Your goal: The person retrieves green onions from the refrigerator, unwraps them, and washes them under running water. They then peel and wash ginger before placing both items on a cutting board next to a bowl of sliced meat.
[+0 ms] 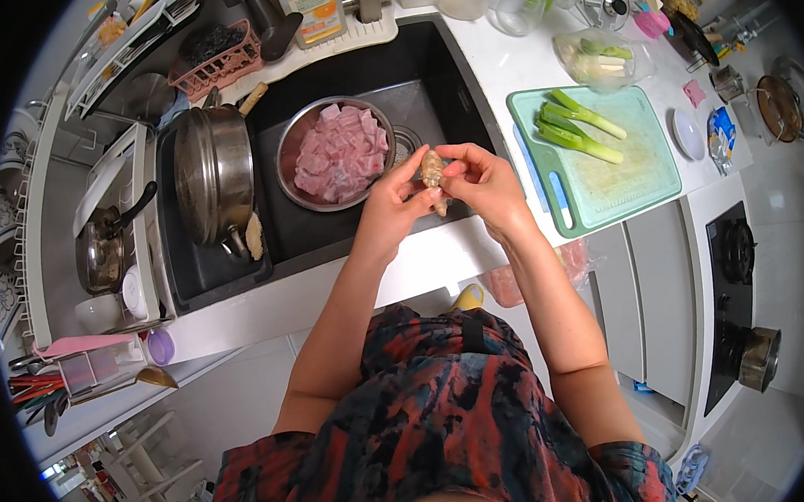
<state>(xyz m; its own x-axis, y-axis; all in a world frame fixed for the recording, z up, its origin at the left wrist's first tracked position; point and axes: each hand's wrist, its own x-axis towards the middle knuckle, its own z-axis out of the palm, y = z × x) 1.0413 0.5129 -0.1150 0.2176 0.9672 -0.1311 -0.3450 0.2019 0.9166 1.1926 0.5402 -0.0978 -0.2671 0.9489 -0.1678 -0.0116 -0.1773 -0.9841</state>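
Observation:
Between my left hand (400,198) and my right hand (486,190) is a knobbly piece of ginger root (433,169), held in the fingertips of both over the sink's front edge. Just left of it, a steel bowl (283,173) full of raw pink meat chunks (342,152) stands in the black sink (413,94). On the right, cut green onion stalks (582,127) lie on a green cutting board (642,170) on the white counter.
A lidded steel pot (215,175) stands tilted at the sink's left. Behind are a pink sponge basket (219,63) and an orange-labelled bottle (313,3). A plastic bag of vegetables (601,58), a small white bowl (690,135) and a gas stove (726,309) are to the right.

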